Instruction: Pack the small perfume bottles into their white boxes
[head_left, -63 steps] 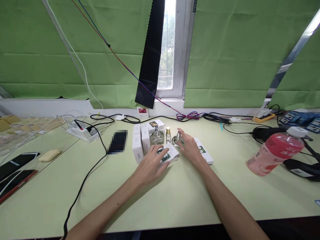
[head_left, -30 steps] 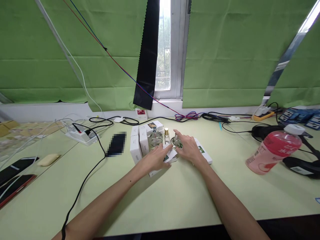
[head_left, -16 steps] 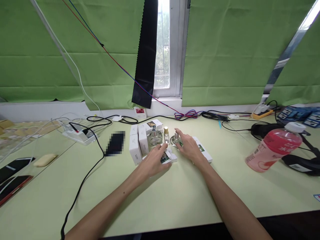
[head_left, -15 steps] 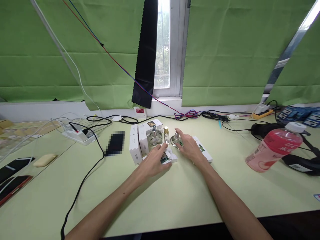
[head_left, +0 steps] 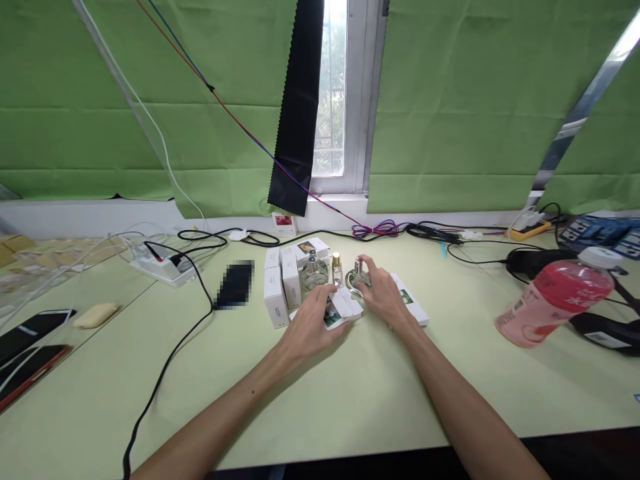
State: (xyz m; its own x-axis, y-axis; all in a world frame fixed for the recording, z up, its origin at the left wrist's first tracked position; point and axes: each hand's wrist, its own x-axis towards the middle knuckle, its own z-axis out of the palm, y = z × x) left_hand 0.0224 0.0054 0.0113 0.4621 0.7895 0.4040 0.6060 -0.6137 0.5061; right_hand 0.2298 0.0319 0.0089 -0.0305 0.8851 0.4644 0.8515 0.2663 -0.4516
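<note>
My left hand [head_left: 313, 319] is closed around a small white box [head_left: 349, 305] with a dark green picture and loose flaps at its end. My right hand [head_left: 384, 297] has thumb and fingers around a round clear perfume bottle [head_left: 354, 283] with a silver top, just beyond the box. Between the hands stands a slim perfume vial [head_left: 337, 273] with a gold cap. Left of it is another round perfume bottle [head_left: 314, 272], upright. A flat white box [head_left: 411, 301] lies beside my right wrist, partly covered by it.
Several white boxes [head_left: 276, 299] stand left of the bottles. Farther left are a power strip [head_left: 163, 268], a black cable [head_left: 170, 350], phones [head_left: 30, 330] and a cream-coloured oval object [head_left: 96, 316]. To the right stand a pink drink bottle [head_left: 555, 300] and black headphones [head_left: 603, 333].
The view has shifted slightly, so everything sits a little farther right. My right fingers have closed further around the perfume bottle. More of the box in my left hand shows.
</note>
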